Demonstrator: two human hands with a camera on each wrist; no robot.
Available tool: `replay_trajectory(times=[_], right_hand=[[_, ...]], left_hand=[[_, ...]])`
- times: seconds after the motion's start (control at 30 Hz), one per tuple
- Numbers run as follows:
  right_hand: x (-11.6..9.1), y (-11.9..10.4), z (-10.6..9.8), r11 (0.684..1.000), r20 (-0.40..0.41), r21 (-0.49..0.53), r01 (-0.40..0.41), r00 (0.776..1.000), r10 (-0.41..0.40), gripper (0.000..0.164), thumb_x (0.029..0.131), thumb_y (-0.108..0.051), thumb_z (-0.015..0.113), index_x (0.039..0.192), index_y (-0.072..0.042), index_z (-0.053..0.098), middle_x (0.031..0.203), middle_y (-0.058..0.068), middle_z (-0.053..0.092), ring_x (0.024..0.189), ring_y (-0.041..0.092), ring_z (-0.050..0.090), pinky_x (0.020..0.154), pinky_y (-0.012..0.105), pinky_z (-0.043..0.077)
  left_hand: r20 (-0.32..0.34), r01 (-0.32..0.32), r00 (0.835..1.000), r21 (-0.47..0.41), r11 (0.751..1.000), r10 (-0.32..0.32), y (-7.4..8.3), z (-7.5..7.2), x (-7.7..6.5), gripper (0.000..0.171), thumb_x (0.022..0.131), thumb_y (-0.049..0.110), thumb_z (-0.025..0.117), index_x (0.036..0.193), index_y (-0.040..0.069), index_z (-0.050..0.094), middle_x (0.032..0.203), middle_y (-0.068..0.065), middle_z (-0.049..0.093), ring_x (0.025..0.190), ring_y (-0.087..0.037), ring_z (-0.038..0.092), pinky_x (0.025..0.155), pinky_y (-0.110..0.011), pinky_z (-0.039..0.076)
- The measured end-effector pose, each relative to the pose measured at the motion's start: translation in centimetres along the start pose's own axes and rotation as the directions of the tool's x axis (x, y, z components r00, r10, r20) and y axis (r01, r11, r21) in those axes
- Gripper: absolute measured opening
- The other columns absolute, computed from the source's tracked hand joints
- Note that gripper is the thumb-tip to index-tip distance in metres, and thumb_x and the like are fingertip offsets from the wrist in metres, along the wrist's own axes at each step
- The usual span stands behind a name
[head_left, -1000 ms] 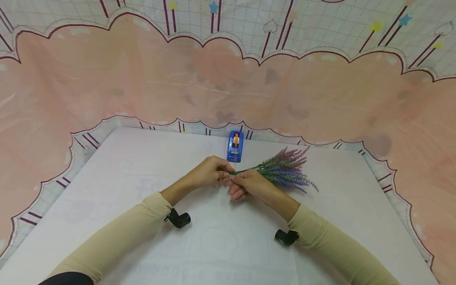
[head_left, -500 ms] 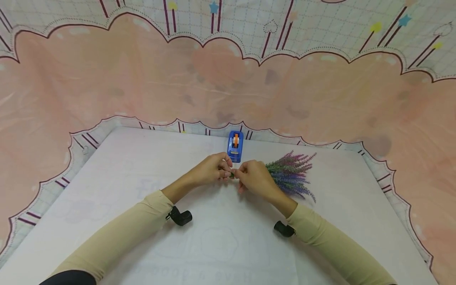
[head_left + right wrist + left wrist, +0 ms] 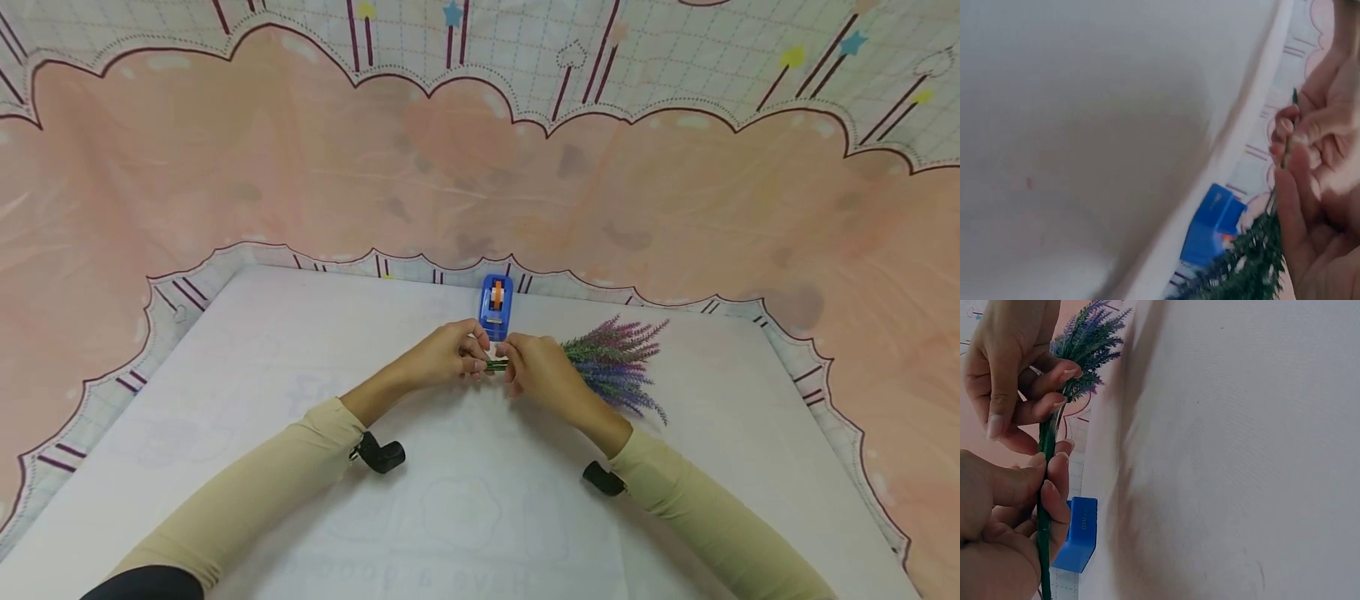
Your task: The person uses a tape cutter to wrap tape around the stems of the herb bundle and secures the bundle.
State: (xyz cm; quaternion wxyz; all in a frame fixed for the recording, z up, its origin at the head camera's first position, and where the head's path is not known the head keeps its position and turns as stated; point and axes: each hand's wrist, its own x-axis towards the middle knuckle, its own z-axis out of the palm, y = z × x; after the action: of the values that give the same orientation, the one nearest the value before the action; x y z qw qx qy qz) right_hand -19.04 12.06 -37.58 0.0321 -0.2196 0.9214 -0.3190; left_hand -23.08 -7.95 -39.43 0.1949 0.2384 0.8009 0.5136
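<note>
A bunch of artificial lavender point(image 3: 617, 367) with purple, pink and blue heads lies across my hands, heads to the right. My left hand point(image 3: 444, 357) pinches the green stems point(image 3: 1044, 519) between thumb and fingers near their lower end. Closer to the heads, my right hand point(image 3: 543, 371) has its fingers curled about the stems. A thin clear shiny strip point(image 3: 1057, 420) shows on the stems beside the right fingertips in the left wrist view. Just beyond the hands stands a blue tape dispenser point(image 3: 496, 308) with an orange hub.
A white cover point(image 3: 360, 517) with faint printing lies over the table. Its far edge runs just behind the tape dispenser. Behind hangs a peach and white patterned cloth point(image 3: 337, 167). Small black cameras point(image 3: 381, 454) sit at both cuffs.
The lavender heads have shifted slightly right and turned. My right hand has risen from palm half up to over the stems, and a short length of stem now shows between the hands.
</note>
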Motion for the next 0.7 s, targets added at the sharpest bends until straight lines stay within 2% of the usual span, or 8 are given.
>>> replay_trajectory(times=[0.1, 0.2, 0.3, 0.4, 0.5, 0.63, 0.7], right_hand=[[-0.2, 0.0, -0.4, 0.997, 0.044, -0.077, 0.023, 0.999, -0.020, 0.014, 0.101, -0.010, 0.061, 0.108, -0.006, 0.071, 0.075, 0.002, 0.069, 0.055, 0.012, 0.059, 0.050, 0.024, 0.041], [-0.3, 0.2, -0.6, 0.974, 0.076, -0.213, 0.075, 0.995, -0.060, 0.028, 0.090, -0.009, 0.072, 0.118, -0.011, 0.070, 0.078, -0.005, 0.067, 0.057, 0.009, 0.051, 0.050, 0.024, 0.037], [-0.5, 0.3, -0.4, 0.921, 0.077, -0.366, 0.137, 0.990, -0.117, 0.039, 0.084, -0.013, 0.080, 0.120, -0.013, 0.065, 0.085, -0.003, 0.066, 0.061, 0.010, 0.051, 0.049, 0.025, 0.039], [-0.6, 0.4, 0.0, 0.856, 0.028, -0.482, 0.188, 0.980, -0.199, 0.042, 0.082, -0.020, 0.086, 0.116, -0.014, 0.062, 0.096, 0.001, 0.069, 0.062, 0.011, 0.055, 0.047, 0.027, 0.042], [-0.6, 0.6, 0.4, 0.823, -0.044, -0.520, 0.227, 0.956, -0.291, 0.031, 0.083, -0.024, 0.086, 0.105, -0.015, 0.065, 0.095, 0.000, 0.069, 0.060, 0.010, 0.056, 0.046, 0.027, 0.042], [-0.6, 0.9, 0.5, 0.808, -0.106, -0.511, 0.293, 0.911, -0.398, 0.012, 0.089, -0.021, 0.081, 0.091, -0.017, 0.069, 0.082, -0.003, 0.063, 0.057, 0.008, 0.054, 0.046, 0.026, 0.041], [-0.6, 1.0, 0.5, 0.804, -0.121, -0.504, 0.315, 0.896, -0.427, 0.007, 0.090, -0.017, 0.078, 0.089, -0.017, 0.071, 0.082, -0.004, 0.064, 0.058, 0.008, 0.054, 0.046, 0.025, 0.042]], left_hand=[[0.002, 0.001, 1.000, 0.001, 1.000, -0.001, 0.0, 0.0, 0.0, 0.020, 0.095, -0.011, 0.061, 0.110, -0.002, 0.053, 0.092, -0.013, 0.074, 0.075, -0.018, 0.066, 0.068, -0.032, 0.053], [0.004, 0.007, 1.000, -0.001, 1.000, -0.007, 0.0, 0.0, 0.1, 0.020, 0.095, -0.012, 0.061, 0.110, -0.002, 0.053, 0.092, -0.012, 0.074, 0.075, -0.017, 0.065, 0.068, -0.031, 0.053], [0.007, 0.014, 1.000, -0.006, 1.000, -0.014, 0.0, 0.0, 0.1, 0.020, 0.095, -0.012, 0.060, 0.110, -0.002, 0.053, 0.093, -0.014, 0.074, 0.076, -0.018, 0.066, 0.069, -0.030, 0.053], [0.013, 0.015, 1.000, -0.016, 1.000, -0.015, 0.0, 0.0, 0.1, 0.019, 0.095, -0.013, 0.059, 0.110, -0.002, 0.053, 0.095, -0.017, 0.074, 0.077, -0.020, 0.066, 0.068, -0.032, 0.053], [0.019, 0.014, 1.000, -0.025, 1.000, -0.014, 0.1, 0.0, 0.2, 0.019, 0.095, -0.012, 0.059, 0.110, -0.002, 0.052, 0.093, -0.016, 0.074, 0.077, -0.021, 0.066, 0.068, -0.032, 0.053], [0.023, 0.015, 1.000, -0.032, 0.999, -0.015, 0.3, 0.0, 0.1, 0.019, 0.096, -0.012, 0.058, 0.111, -0.002, 0.052, 0.092, -0.012, 0.074, 0.078, -0.023, 0.066, 0.069, -0.035, 0.053], [0.023, 0.016, 1.000, -0.039, 0.999, -0.015, 0.3, -0.1, 0.0, 0.019, 0.096, -0.012, 0.057, 0.111, -0.002, 0.052, 0.092, -0.013, 0.074, 0.079, -0.026, 0.066, 0.070, -0.036, 0.054]])
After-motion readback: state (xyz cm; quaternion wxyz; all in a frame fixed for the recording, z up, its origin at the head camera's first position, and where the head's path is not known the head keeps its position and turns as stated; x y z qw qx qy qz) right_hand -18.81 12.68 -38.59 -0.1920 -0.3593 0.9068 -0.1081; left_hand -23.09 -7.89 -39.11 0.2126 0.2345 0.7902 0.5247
